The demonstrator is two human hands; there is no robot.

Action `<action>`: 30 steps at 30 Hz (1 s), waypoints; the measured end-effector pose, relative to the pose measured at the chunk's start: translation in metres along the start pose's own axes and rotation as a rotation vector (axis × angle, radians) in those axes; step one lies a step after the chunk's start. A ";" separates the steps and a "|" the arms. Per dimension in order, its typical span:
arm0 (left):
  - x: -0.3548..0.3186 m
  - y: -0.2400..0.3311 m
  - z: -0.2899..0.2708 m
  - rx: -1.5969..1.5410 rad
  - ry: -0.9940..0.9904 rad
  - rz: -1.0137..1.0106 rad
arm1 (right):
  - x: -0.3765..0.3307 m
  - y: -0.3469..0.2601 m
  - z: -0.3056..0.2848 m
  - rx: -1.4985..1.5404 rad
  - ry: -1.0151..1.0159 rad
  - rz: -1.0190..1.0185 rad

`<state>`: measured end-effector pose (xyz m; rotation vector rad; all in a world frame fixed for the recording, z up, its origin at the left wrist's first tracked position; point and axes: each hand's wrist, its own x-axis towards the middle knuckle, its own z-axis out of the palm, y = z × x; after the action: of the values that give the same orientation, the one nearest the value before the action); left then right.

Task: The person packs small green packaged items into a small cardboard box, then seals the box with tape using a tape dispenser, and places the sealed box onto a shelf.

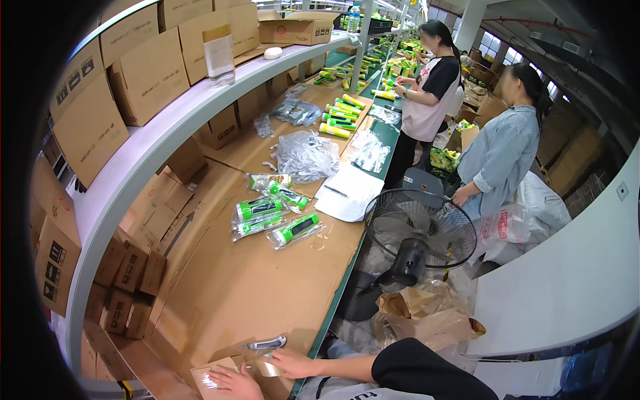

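Observation:
At the near end of the cardboard-covered bench, my left hand (pixel 231 384) lies flat on a small brown cardboard box (pixel 204 375), fingers spread. My right hand (pixel 291 364) is just to its right, its fingers closed at the edge of a shiny strip of clear tape (pixel 268 369) by the box. Part of the box is hidden under my hands. A utility knife (pixel 265 343) with a grey-and-dark handle lies just beyond my right fingers, touched by neither hand.
Green flashlights in clear bags (pixel 295 230) lie farther up the bench, near plastic bags (pixel 307 155) and papers (pixel 350 193). A black fan (pixel 420 230) stands right of the bench. Cartons (pixel 148 77) line the left shelf (pixel 143 150). Two people (pixel 433 93) are at the far right.

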<state>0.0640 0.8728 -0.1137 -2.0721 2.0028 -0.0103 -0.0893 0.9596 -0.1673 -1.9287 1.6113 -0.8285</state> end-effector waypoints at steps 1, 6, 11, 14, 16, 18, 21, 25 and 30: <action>0.002 0.002 0.001 0.019 -0.017 -0.027 | 0.001 -0.002 -0.001 0.001 -0.005 0.012; -0.005 0.011 -0.012 0.018 -0.031 -0.062 | 0.007 -0.008 0.001 -0.037 -0.030 0.058; 0.000 0.013 -0.004 0.053 0.008 -0.069 | 0.008 -0.017 -0.001 -0.055 -0.028 0.089; -0.004 0.004 0.002 0.008 0.031 -0.076 | 0.007 -0.013 0.006 -0.019 -0.013 0.041; -0.004 -0.006 0.010 -0.064 0.041 -0.092 | 0.009 -0.012 0.006 0.005 0.010 -0.020; 0.006 -0.010 0.037 -0.221 0.182 0.010 | 0.010 -0.001 -0.004 0.090 -0.016 0.070; -0.004 0.001 0.019 -0.388 0.209 0.101 | 0.013 0.028 -0.010 0.102 -0.149 0.171; -0.008 -0.013 0.024 -0.165 0.168 0.068 | 0.022 0.016 -0.048 0.032 -0.164 0.025; -0.013 -0.025 0.027 -0.298 0.173 0.103 | 0.025 0.012 -0.062 0.031 -0.253 -0.012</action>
<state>0.0924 0.8908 -0.1328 -2.2049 2.3370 0.1414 -0.1389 0.9337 -0.1292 -1.9354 1.4298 -0.5828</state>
